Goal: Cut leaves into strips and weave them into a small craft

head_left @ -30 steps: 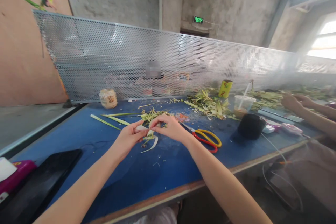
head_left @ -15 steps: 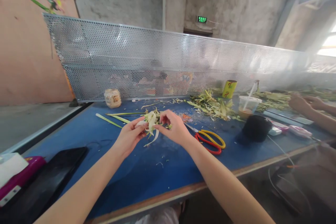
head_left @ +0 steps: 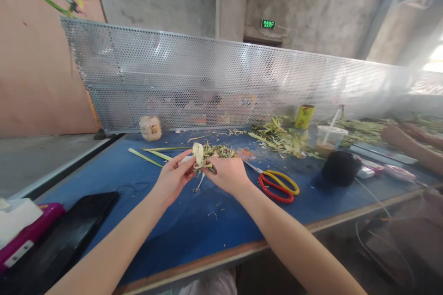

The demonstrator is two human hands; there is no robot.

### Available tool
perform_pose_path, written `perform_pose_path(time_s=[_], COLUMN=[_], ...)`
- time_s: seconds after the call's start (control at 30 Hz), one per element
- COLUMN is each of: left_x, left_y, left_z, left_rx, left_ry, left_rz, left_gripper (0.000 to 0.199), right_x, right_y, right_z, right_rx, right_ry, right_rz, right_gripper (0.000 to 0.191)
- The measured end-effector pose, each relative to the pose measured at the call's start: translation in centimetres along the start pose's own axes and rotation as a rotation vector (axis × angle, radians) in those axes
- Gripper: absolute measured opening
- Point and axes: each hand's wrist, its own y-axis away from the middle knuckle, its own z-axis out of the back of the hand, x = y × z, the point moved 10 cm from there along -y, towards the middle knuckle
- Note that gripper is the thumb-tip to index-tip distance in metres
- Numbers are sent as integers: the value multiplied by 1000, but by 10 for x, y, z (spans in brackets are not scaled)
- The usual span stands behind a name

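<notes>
Near the middle of the blue table (head_left: pixel 180 221), my left hand (head_left: pixel 175 176) is closed round a pale curled plant strip (head_left: pixel 198 153) and a small white piece (head_left: pixel 187 160). My right hand (head_left: pixel 226 173) touches the same strip from the right, its thumb and fingers pressed together at the strip's lower part. Thin ends hang below the hands. Behind my right hand lies a heap of shredded dry bits (head_left: pixel 219 150). Green stalks (head_left: pixel 145 157) lie to the left of my hands. Scissors with red and yellow handles (head_left: pixel 278 185) rest on the right.
A twine-wrapped jar (head_left: pixel 150 128) stands before the perforated metal screen (head_left: pixel 166 78). Rightward are a leaf pile (head_left: pixel 280 138), a yellow-green can (head_left: pixel 304 116), a plastic cup (head_left: pixel 330 138) and a black object (head_left: pixel 341 168). A tablet (head_left: pixel 79 221) lies front left; another person's hands (head_left: pixel 398 136) are far right.
My right hand has turned and lowered, its fingers now closer to my left hand. The pale strip is curled into a loop, and the hanging end has shifted.
</notes>
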Motion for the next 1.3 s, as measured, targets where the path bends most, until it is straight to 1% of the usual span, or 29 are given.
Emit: perform_pose_path(time_s=[0.2, 0.43, 0.6, 0.73, 0.83, 0.93, 1.0, 1.07, 1.17, 1.3], left_x=[-1, 1, 1, -2, -3, -6, -9, -12, -16, -20], left_y=[1, 1, 1, -2, -5, -7, -8, -10, -15, -21], left_z=[-5, -4, -6, -2, 4, 9, 12, 17, 28, 40], left_rx=[38, 38, 53, 40, 2, -45, -81, -118, -172, -188], left_ry=[32, 81, 101, 99, 100, 126, 146, 172, 208, 236], left_rz=[7, 41, 36, 8, 1, -24, -47, -65, -90, -127], left_gripper=[29, 16, 11, 14, 16, 14, 12, 12, 14, 14], right_x=[-1, 0, 1, 5, 6, 6, 8, 11, 11, 2], right_y=[2, 5, 4, 5, 5, 3, 4, 5, 6, 6], right_z=[6, 11, 7, 10, 2, -19, -35, -46, -52, -48], right_rx=[-57, -146, -118, -91, -3, 172, 301, 396, 455, 457], right_ry=[-29, -110, -150, -330, -538, -793, -968, -1105, -1207, -1224], right_rz=[-33, 17, -2, -15, -40, -101, -149, -184, -223, -307], right_gripper=[31, 34, 29, 17, 8, 6, 9, 11, 14, 18])
